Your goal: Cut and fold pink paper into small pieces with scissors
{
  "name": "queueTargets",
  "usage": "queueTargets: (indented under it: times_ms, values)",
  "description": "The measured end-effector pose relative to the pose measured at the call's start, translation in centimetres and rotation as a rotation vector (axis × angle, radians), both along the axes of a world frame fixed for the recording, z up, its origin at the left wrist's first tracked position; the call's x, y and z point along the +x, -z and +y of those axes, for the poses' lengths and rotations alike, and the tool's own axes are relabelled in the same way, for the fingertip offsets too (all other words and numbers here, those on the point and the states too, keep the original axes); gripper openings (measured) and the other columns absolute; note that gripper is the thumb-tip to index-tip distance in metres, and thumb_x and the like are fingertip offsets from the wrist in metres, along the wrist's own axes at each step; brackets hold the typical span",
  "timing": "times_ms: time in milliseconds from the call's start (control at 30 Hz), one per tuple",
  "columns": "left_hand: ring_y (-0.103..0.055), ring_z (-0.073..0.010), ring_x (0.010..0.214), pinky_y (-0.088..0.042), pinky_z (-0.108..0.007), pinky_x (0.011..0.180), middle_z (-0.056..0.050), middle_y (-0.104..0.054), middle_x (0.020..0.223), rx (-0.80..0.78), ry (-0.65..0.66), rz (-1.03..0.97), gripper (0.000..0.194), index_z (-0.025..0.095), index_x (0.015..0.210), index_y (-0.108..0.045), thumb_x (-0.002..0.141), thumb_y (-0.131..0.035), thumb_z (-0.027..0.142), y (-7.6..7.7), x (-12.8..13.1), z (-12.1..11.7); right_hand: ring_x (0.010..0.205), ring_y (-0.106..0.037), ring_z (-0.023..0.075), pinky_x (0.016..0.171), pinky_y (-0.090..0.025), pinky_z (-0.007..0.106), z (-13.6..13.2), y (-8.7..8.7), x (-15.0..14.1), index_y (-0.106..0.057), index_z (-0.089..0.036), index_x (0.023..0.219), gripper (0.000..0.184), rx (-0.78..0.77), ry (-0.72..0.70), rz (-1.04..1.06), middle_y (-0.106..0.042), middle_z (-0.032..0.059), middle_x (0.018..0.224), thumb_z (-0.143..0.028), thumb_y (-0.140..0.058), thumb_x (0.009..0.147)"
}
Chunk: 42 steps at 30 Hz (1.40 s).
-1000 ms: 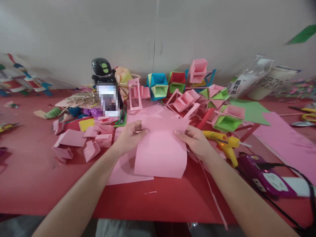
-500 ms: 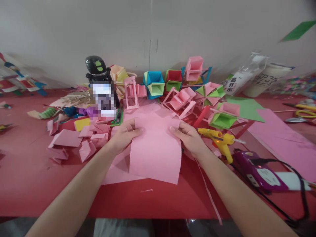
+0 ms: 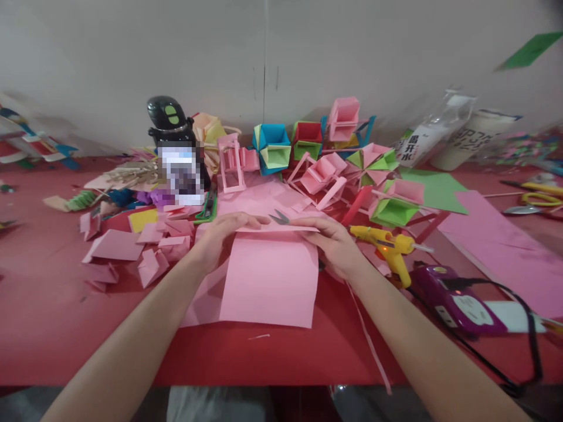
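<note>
A sheet of pink paper (image 3: pixel 270 281) hangs between my two hands over the red table, its far edge folded over into a narrow flap. My left hand (image 3: pixel 224 234) pinches the left end of that fold. At the right end, my right hand (image 3: pixel 332 240) grips it with the fingers behind the paper. Just beyond the fold, the blades of a pair of scissors (image 3: pixel 278 217) show; their handles are mostly hidden by my right hand and the paper. More pink paper (image 3: pixel 202 308) lies flat beneath the held sheet.
Folded pink pieces (image 3: pixel 116 245) lie at left, near a phone (image 3: pixel 182 176) against a black stand. Folded-paper models (image 3: pixel 323 173) line the back. To the right are a yellow glue gun (image 3: pixel 389 246), a purple power strip (image 3: pixel 457 299) with a black cable, and a green sheet (image 3: pixel 433 190).
The far edge of the pink sheet has been folded over toward me, and both hands have shifted onto the fold. The scissor blades have come into view behind it.
</note>
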<state>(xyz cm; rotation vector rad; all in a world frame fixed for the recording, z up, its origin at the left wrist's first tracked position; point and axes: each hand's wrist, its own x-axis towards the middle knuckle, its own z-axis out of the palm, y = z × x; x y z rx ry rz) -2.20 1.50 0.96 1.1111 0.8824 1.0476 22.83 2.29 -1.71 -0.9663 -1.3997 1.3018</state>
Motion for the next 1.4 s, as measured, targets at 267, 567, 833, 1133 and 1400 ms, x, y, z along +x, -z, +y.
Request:
queueTargets:
  times_ms: [267, 567, 833, 1133, 1400]
  values:
    - [-0.063, -0.0163, 0.082, -0.048, -0.028, 0.072, -0.006, -0.070, 0.102, 0.066, -0.140, 0.264, 0.034, 0.017, 0.098, -0.069, 0.073, -0.083, 0.036, 1.0, 0.2, 0.4, 0.104, -0.067, 0.0237, 0.086, -0.052, 0.037, -0.3, -0.4, -0.1, -0.079, -0.027, 0.103, 0.031, -0.087, -0.072, 0.061, -0.075, 0.0061, 0.113, -0.051, -0.070, 0.087]
    - [-0.062, -0.0169, 0.081, -0.047, -0.027, 0.073, -0.005, -0.072, 0.092, 0.256, -0.224, 0.458, 0.026, 0.018, 0.092, -0.073, 0.081, -0.076, 0.041, 1.4, 0.2, 0.6, 0.091, -0.065, 0.0207, 0.074, -0.052, 0.033, -0.1, 0.0, -0.4, -0.078, -0.027, 0.105, 0.033, 0.034, 0.089, -0.171, -0.073, 0.0045, 0.109, -0.044, -0.081, 0.077]
    - [-0.065, -0.0205, 0.087, -0.051, -0.029, 0.076, -0.007, -0.073, 0.101, 0.290, -0.212, 0.433, 0.035, 0.018, 0.094, -0.075, 0.068, -0.086, 0.039, 0.9, 0.5, 0.2, 0.069, -0.056, 0.0148, 0.059, -0.042, 0.028, -0.2, -0.4, -0.8, -0.078, -0.023, 0.093, 0.029, 0.010, 0.089, -0.181, -0.070, 0.0021, 0.085, -0.049, -0.077, 0.080]
    - [-0.062, -0.0158, 0.076, -0.047, -0.025, 0.066, -0.004, -0.071, 0.092, 0.168, -0.211, 0.296, 0.027, 0.019, 0.092, -0.076, 0.071, -0.083, 0.035, 1.1, 0.8, 0.1, 0.067, -0.051, 0.0143, 0.056, -0.035, 0.027, -0.2, -0.5, -0.7, -0.077, -0.023, 0.091, 0.031, 0.068, 0.056, -0.231, -0.070, 0.0020, 0.085, -0.052, -0.075, 0.081]
    - [-0.058, -0.0113, 0.071, -0.044, -0.022, 0.063, -0.001, -0.067, 0.086, 0.151, -0.188, 0.241, 0.023, 0.019, 0.089, -0.073, 0.073, -0.084, 0.033, 1.6, 0.5, 0.2, 0.059, -0.040, 0.0127, 0.053, -0.026, 0.028, -0.4, -0.4, -0.6, -0.077, -0.022, 0.082, 0.040, 0.072, 0.079, -0.251, -0.053, -0.0011, 0.064, -0.061, -0.068, 0.084]
